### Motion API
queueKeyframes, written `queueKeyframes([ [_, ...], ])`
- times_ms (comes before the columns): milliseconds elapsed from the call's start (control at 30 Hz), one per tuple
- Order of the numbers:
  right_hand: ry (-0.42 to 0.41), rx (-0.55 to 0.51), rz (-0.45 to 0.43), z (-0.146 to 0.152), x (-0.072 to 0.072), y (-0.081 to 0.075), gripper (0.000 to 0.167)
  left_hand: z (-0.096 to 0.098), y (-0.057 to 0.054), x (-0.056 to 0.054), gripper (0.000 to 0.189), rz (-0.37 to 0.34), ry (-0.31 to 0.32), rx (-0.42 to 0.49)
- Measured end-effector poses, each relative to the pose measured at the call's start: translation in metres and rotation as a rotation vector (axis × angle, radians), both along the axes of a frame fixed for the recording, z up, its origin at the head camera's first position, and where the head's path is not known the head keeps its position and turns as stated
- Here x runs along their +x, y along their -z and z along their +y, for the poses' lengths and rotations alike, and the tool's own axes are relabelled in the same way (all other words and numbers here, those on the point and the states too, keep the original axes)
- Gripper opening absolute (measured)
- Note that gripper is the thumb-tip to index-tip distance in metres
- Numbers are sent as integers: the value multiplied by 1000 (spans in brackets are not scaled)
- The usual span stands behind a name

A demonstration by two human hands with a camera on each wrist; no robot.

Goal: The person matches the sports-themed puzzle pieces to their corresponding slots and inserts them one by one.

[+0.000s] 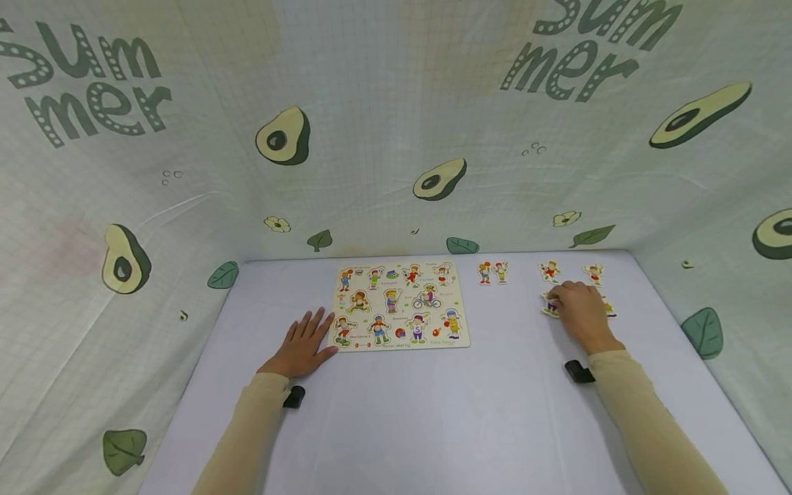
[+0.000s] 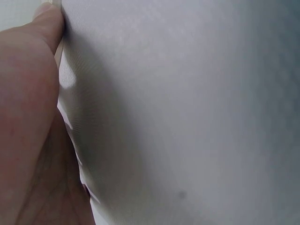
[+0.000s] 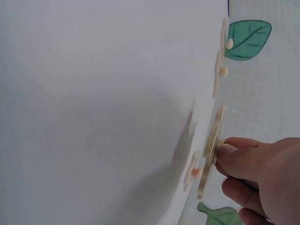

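Note:
A wooden puzzle board point(image 1: 366, 331) printed with sporty cartoon children lies at the back middle of the table. My left hand point(image 1: 300, 347) rests on the table with fingers spread, its fingertips and thumb at the board's left edge. In the left wrist view, the left hand point(image 2: 28, 112) shows at the left side. Off to the right, my right hand point(image 1: 580, 313) pinches a child-shaped wooden puzzle piece point(image 1: 550, 306). The right wrist view shows this piece point(image 3: 213, 133) edge-on between thumb and fingers, raised from the table. Another piece point(image 1: 609, 308) is partly hidden behind the right hand.
Two puzzle pieces, one point(image 1: 484, 273) beside another point(image 1: 500, 272), lie right of the board. Two more, a red-shirted figure point(image 1: 548, 271) and a second figure point(image 1: 592, 274), lie beyond the right hand. A patterned cloth point(image 1: 371, 137) hangs behind the white table point(image 1: 433, 419).

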State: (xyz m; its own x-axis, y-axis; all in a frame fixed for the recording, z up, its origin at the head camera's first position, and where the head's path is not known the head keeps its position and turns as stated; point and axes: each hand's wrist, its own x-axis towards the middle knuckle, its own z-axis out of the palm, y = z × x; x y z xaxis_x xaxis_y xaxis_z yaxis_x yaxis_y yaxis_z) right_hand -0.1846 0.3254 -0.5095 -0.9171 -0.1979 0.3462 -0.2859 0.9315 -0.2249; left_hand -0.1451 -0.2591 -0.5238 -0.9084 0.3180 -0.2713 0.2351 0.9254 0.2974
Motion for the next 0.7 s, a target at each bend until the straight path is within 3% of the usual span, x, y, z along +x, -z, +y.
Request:
queueKeyframes([
  [700,-203,89,89,-100,4,-16,12,1,0,-2,79,5,-5,-28],
])
